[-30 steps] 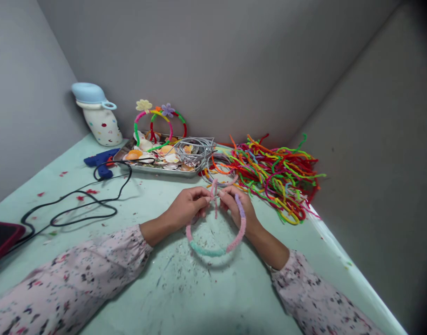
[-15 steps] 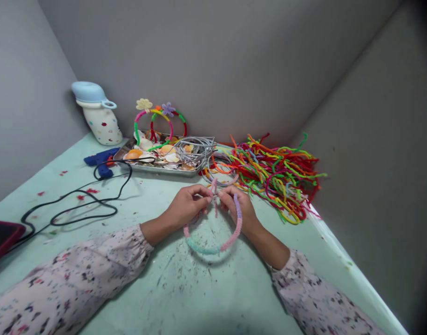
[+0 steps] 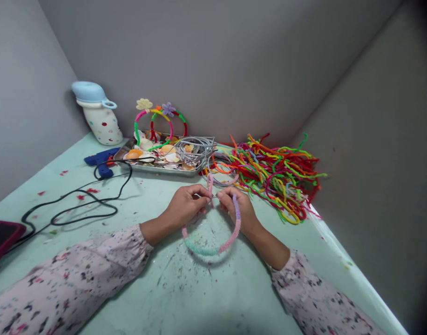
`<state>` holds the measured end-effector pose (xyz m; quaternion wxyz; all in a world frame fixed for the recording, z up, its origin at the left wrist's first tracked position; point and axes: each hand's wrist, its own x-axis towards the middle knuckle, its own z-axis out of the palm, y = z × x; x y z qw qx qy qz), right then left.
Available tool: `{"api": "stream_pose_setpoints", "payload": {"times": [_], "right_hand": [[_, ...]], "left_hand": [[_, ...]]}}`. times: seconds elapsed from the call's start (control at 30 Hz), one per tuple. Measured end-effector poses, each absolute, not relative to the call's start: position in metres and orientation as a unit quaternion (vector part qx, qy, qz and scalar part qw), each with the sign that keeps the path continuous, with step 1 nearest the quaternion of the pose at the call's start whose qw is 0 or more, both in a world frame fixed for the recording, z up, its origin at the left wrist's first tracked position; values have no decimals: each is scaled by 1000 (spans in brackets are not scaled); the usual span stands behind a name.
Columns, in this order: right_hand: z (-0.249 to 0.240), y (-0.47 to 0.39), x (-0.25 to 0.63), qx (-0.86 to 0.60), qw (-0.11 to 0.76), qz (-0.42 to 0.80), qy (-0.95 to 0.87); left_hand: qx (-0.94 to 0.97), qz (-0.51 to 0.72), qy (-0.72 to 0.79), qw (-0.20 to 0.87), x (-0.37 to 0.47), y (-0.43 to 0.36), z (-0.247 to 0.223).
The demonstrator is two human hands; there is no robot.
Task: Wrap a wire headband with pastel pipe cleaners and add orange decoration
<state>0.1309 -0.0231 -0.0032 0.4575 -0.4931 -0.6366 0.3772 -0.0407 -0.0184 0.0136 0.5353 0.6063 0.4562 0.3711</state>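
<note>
Between my hands hangs a fuzzy ring [image 3: 202,250] wrapped in pink, mint and purple pipe cleaner, its open side at the top. My left hand [image 3: 189,203] is closed in a pinch at the ring's left end, where a loose pink pipe cleaner [image 3: 210,182] stands up in a bent loop. Closed on the ring's other end, my right hand [image 3: 238,209] has its thumb and finger pinched close to the left fingertips. A short bit of bare wire seems to show between the two hands. The fingers hide both ends of the ring.
A metal tray [image 3: 178,172] holds shells, grey wire coils [image 3: 195,151] and two decorated hoops [image 3: 153,111]. Loose pipe cleaners [image 3: 279,172] are heaped at right. At left are a blue glue gun [image 3: 103,158] with a black cord, a bottle [image 3: 99,116] and a phone [image 3: 3,239].
The pink pipe cleaner's upright loop has shifted slightly left, and its hanging tail is now shorter below the fingers. The ring has swung a little left; both hands stay nearly in place.
</note>
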Motion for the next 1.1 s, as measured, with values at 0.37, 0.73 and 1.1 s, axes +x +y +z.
{"api": "stream_pose_setpoints", "payload": {"times": [0.37,0.73,1.1], "right_hand": [[-2,-23,131,-479,459,382,-643],[-6,-24,130,-467,453,403,-644],[-2,-25,130,-480,452,384,-646]], "left_hand": [[582,373,411,595,-40,-16,9],[586,354,398,610,-42,-11,3],[610,335,396,599,-40,-11,5]]}}
